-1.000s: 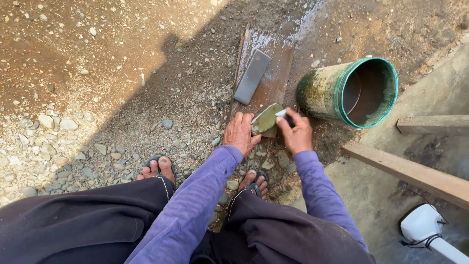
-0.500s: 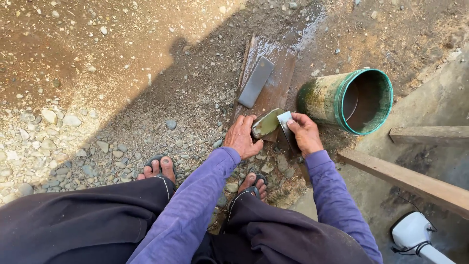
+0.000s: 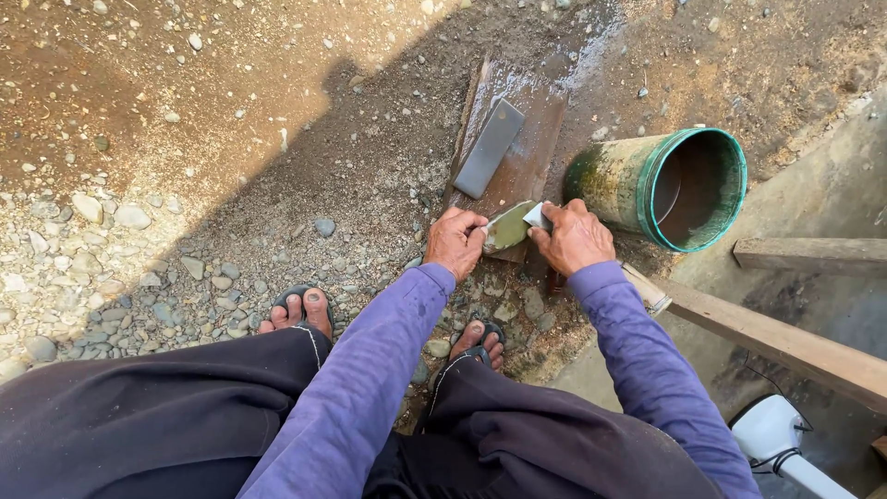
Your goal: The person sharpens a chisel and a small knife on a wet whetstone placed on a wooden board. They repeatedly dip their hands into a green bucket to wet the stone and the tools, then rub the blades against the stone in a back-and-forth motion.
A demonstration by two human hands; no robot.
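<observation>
The wet wooden board (image 3: 527, 166) lies on gravel ground and serves as landmark. To its right lies a green bucket (image 3: 665, 189) on its side, mouth open. On the board's upper part rests a long grey whetstone (image 3: 489, 148). At the board's near end, the left hand (image 3: 455, 242) and the right hand (image 3: 575, 238) both close around a small greenish stone (image 3: 507, 226), the right fingers also pinching a pale flat piece (image 3: 537, 216), perhaps a blade. The stone looks smooth, dull green and wet; I judge it hard, rather heavy for its size and slippery, best held by its two ends.
</observation>
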